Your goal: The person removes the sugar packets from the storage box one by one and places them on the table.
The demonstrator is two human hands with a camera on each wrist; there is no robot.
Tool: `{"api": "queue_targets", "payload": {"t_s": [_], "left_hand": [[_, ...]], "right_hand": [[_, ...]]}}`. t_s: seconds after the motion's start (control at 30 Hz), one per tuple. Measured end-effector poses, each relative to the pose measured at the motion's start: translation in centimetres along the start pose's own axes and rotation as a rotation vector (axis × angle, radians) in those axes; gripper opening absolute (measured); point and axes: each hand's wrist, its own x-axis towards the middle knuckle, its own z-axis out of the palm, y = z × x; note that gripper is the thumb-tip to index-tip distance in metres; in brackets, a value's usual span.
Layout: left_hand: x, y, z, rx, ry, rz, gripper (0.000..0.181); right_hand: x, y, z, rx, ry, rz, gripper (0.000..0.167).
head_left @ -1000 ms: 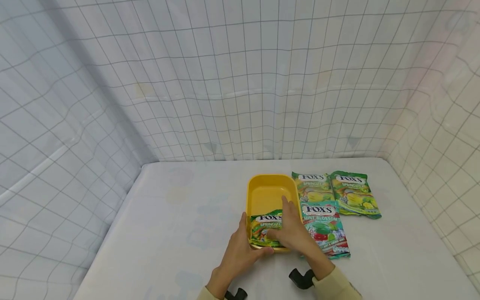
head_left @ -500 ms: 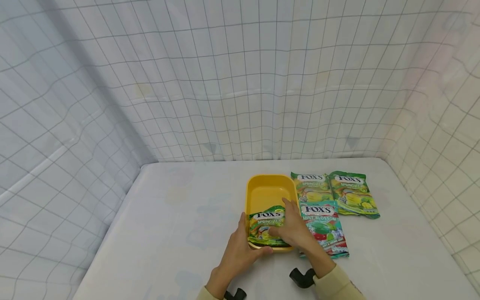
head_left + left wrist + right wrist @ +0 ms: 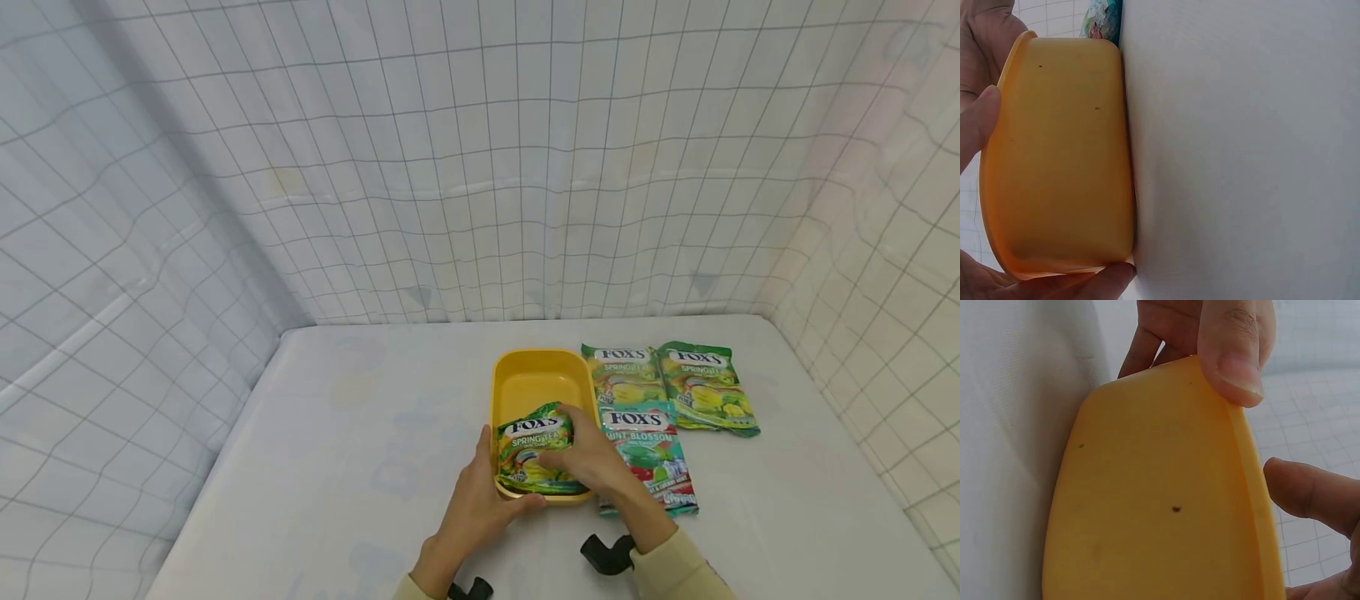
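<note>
A yellow plastic tub (image 3: 542,382) stands on the white table. My left hand (image 3: 477,497) grips its near left corner, thumb on the front rim and fingers along the left side; the left wrist view shows the thumb (image 3: 984,119) on the rim. In the tub's near half sits a green Fox's Spring Tea candy packet (image 3: 534,450), its top bulging and bent. My right hand (image 3: 592,457) holds the packet's right side, thumb across the front; the fingers behind it are partly hidden. In the right wrist view, the tub wall (image 3: 1147,487) hides the packet.
Right of the tub lie two more green Spring Tea packets (image 3: 626,379), (image 3: 708,390) and a teal Mint Blossom packet (image 3: 648,458), close against the tub. Black curved fittings (image 3: 607,554) sit by the wrists. Grid-patterned white curtains (image 3: 510,208) surround the table.
The packet in the tub has shifted up and tilted, its top edge rising toward my right fingers, which have drawn in around it. My left hand and the tub stay in place.
</note>
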Motion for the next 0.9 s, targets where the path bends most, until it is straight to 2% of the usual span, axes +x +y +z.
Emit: {"api": "queue_targets", "payload": {"t_s": [0.2, 0.4, 0.7, 0.9], "left_hand": [[0.0, 0.0, 0.0, 0.001, 0.001, 0.003, 0.13], [0.0, 0.1, -0.1, 0.005, 0.003, 0.019, 0.129], [0.0, 0.0, 0.0, 0.02, 0.007, -0.009, 0.13], [0.0, 0.0, 0.1, 0.015, 0.008, -0.004, 0.13]], "right_hand": [[0.2, 0.0, 0.2, -0.02, -0.012, -0.014, 0.08], [0.4, 0.0, 0.2, 0.003, -0.009, -0.025, 0.079], [0.7, 0.1, 0.8, -0.055, 0.022, -0.073, 0.076], [0.8, 0.3, 1.2, -0.048, 0.035, -0.092, 0.071]]}}
